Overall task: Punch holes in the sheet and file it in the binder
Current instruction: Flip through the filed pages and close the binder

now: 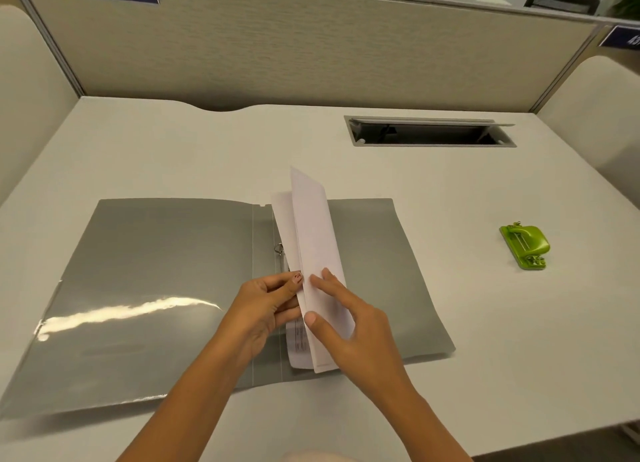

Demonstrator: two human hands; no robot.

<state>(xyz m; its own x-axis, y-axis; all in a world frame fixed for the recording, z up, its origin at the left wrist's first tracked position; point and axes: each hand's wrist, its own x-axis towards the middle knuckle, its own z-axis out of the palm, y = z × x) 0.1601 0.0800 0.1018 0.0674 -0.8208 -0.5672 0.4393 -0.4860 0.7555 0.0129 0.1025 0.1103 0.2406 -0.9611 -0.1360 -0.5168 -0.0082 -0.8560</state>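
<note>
Sheet (313, 233) stands tilted at the binder (166, 281) spine, both hands pinching its near edge. Judged: seat holes squarely over the ring (278, 248) before lowering.

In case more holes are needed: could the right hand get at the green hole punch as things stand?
Probably yes. The green hole punch sits alone on the desk with bare surface between it and the right hand. But that hand is holding the sheet upright over the binder, so it must let go first.
</note>
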